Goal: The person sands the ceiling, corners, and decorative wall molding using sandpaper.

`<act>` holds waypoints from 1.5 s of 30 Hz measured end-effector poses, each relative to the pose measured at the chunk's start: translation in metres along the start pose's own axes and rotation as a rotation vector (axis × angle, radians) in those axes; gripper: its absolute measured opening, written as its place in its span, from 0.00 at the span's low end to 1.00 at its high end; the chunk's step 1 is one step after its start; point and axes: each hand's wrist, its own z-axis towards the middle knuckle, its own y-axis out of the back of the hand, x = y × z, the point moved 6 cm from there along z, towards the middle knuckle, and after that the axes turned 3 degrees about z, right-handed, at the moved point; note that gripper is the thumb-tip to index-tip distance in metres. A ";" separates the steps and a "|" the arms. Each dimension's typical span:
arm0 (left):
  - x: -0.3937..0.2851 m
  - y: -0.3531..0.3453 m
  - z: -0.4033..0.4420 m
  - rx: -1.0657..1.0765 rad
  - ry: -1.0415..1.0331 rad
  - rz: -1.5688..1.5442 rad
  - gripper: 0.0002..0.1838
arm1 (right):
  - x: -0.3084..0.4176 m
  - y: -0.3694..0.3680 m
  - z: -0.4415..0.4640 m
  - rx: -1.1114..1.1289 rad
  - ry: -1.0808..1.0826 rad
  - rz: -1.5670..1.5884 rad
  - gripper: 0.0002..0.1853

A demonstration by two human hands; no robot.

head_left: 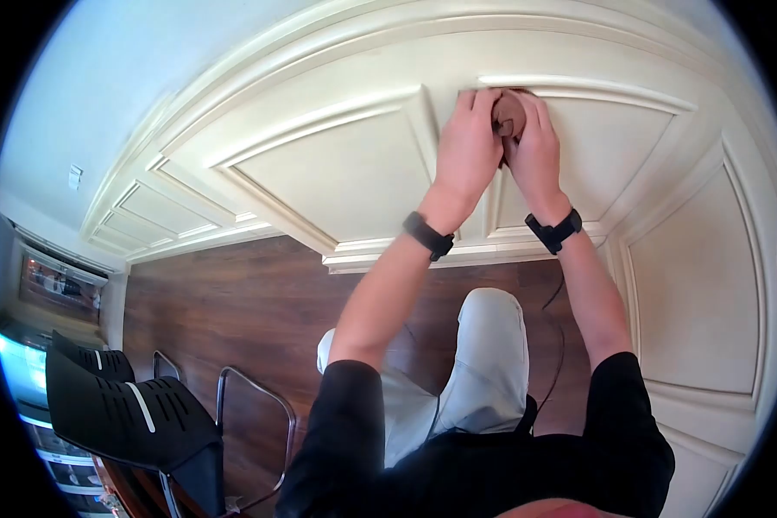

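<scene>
A bunched brown cloth is held between both hands, close against the cream panelled wall. My left hand curls its fingers around the left side of the cloth. On the other side, my right hand grips it with bent fingers. Both hands are near the upper inner corner of a raised panel moulding. A darker edge of the cloth shows behind the fingers; the rest of it is hidden by my hands.
Dark wooden flooring runs along the foot of the wall. Black slatted chairs with metal legs stand at the lower left. A thin cable lies on the floor by my leg. More panelling turns the corner at the right.
</scene>
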 end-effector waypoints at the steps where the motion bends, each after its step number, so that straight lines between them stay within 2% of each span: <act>1: -0.004 0.015 0.005 -0.018 -0.032 -0.001 0.22 | 0.011 0.000 0.007 -0.010 0.012 0.032 0.24; 5: 0.010 0.072 0.014 -0.077 -0.051 0.160 0.20 | 0.054 -0.038 0.031 0.063 0.140 0.093 0.24; 10: 0.053 0.125 0.013 0.079 0.133 0.336 0.17 | 0.092 -0.094 0.032 0.161 0.151 0.125 0.23; 13: 0.075 0.160 0.009 0.076 0.140 0.316 0.16 | 0.121 -0.122 0.031 0.237 0.138 0.124 0.20; 16: 0.101 0.199 0.004 0.010 0.105 0.364 0.11 | 0.155 -0.154 0.030 0.252 0.187 0.145 0.16; 19: 0.131 0.235 0.001 0.043 0.167 0.306 0.13 | 0.177 -0.196 0.025 0.283 0.209 0.137 0.14; 26: 0.177 0.305 -0.011 -0.060 0.181 0.290 0.11 | 0.231 -0.253 0.018 0.274 0.295 0.194 0.12; 30: 0.184 0.315 -0.013 -0.045 0.168 0.246 0.10 | 0.241 -0.257 0.016 0.243 0.280 0.187 0.12; 36: 0.177 0.305 -0.009 -0.008 0.178 0.348 0.09 | 0.232 -0.247 0.014 0.204 0.232 0.141 0.13; 39: 0.171 0.288 -0.006 0.049 0.169 0.273 0.09 | 0.211 -0.238 0.012 0.246 0.165 0.082 0.22; 40: 0.166 0.283 -0.004 0.037 0.139 0.276 0.09 | 0.213 -0.226 0.014 0.172 0.201 0.078 0.18; 45: 0.145 0.251 0.002 0.068 0.046 0.235 0.12 | 0.189 -0.194 0.019 0.174 0.141 0.044 0.20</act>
